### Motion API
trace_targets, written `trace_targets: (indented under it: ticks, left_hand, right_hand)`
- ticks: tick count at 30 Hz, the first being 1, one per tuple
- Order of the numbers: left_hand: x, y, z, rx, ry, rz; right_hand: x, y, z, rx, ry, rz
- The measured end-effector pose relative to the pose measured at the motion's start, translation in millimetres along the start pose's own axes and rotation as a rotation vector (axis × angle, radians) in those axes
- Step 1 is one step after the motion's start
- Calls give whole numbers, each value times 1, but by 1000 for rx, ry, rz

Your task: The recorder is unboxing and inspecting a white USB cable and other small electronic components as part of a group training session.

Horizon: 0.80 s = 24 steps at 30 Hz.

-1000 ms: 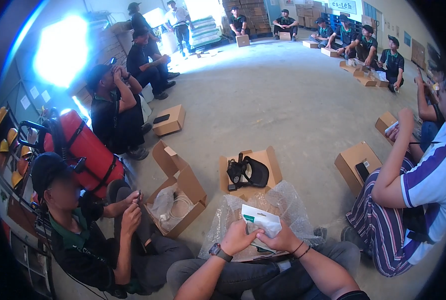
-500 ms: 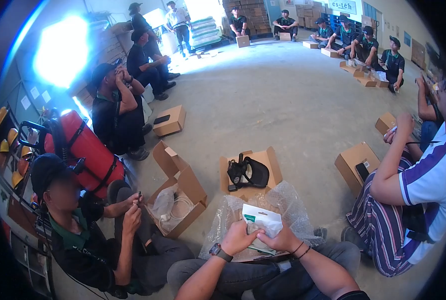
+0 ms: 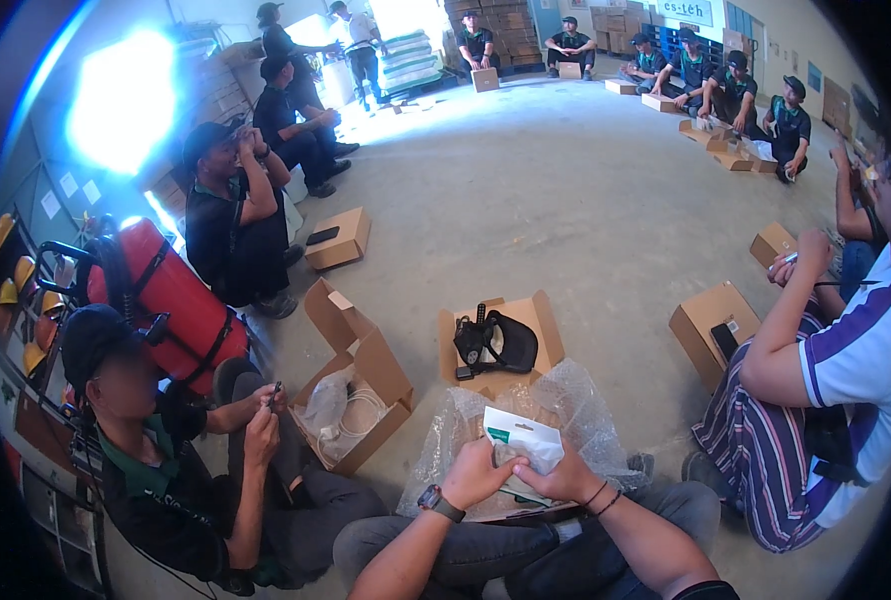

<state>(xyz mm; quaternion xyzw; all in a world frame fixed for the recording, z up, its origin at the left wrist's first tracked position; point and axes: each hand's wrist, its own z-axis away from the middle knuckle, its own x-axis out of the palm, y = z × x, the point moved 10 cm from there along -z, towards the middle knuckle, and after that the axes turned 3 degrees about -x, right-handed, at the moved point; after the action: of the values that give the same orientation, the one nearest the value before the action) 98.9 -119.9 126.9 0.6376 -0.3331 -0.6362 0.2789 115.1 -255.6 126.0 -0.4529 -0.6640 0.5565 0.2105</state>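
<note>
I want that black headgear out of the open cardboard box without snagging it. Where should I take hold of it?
Probably from above, at the curved outer band of the black headgear. It lies flat on the open cardboard box, band uppermost, with bare floor around. Both hands, left and right, already hold a white pouch.

Both hands hide the white pouch's (image 3: 522, 437) lower edge.

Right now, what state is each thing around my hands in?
white pouch: held up in both hands, sealed or not unclear
left hand: gripping the pouch
right hand: gripping the pouch
bubble wrap: spread open on the lap
black headset: lying on a flattened carton
neighbour's box: flaps open
</note>
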Motion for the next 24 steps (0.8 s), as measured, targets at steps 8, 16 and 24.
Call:
trace_targets:
  ticks: [8, 16, 24]
  left_hand:
    - [0, -8, -1, 50, 41, 2]
    - [2, -4, 5, -81, -39, -79]
    - [-20, -23, 3, -345, 39, 529]
  right_hand:
    - [2, 1, -3, -1, 9, -27]
    - [4, 4, 4, 22, 2, -31]
    - [-33, -11, -12, -273, 3, 123]
